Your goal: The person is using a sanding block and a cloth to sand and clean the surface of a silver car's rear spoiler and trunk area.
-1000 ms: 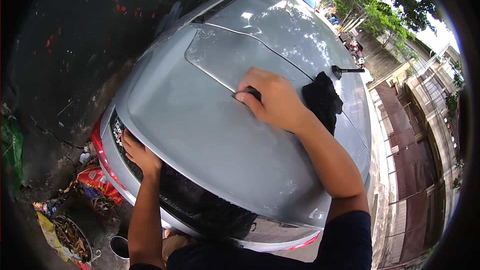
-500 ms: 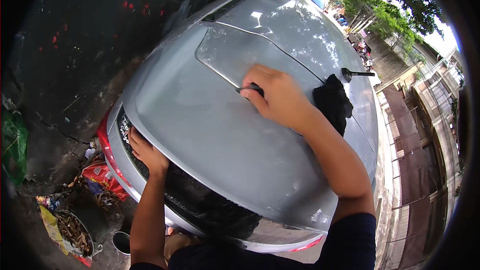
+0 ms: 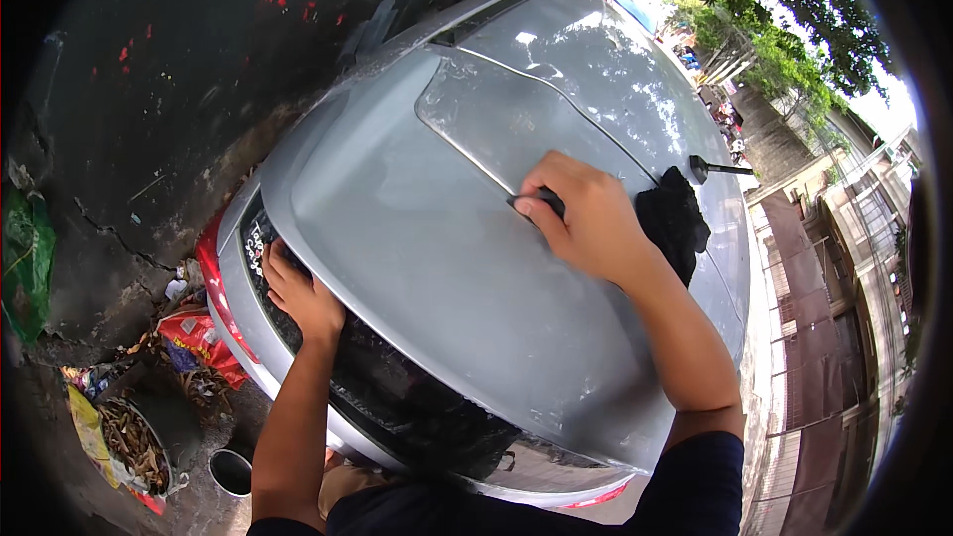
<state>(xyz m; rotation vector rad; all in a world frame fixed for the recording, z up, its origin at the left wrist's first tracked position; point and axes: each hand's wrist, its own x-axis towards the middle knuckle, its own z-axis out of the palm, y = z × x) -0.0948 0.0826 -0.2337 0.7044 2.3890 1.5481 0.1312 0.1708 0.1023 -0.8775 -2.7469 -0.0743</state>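
My right hand [image 3: 588, 216] is closed round a small black object [image 3: 549, 201], mostly hidden by the fingers, whose kind I cannot make out. It is at the lower end of a thin pale seam [image 3: 465, 151] on the grey car's rear roof panel [image 3: 427, 248]. My left hand [image 3: 306, 293] rests with fingers stretched out on the dark rear window [image 3: 387, 377], just under the panel's edge. A crumpled black cloth [image 3: 673, 223] lies on the roof beyond my right forearm.
A short black antenna [image 3: 717, 168] sticks out from the roof at the right. Close along the left runs a dark wall [image 3: 179, 109] with red paint spots. On the ground at lower left are a bucket of dry leaves [image 3: 136, 445], a black pot [image 3: 230, 472] and a red plastic bag [image 3: 202, 339].
The car appears slightly farther right and lower in the view. My right hand has shifted slightly right and nearer along the seam, still gripping the black object. My left hand stays on the window.
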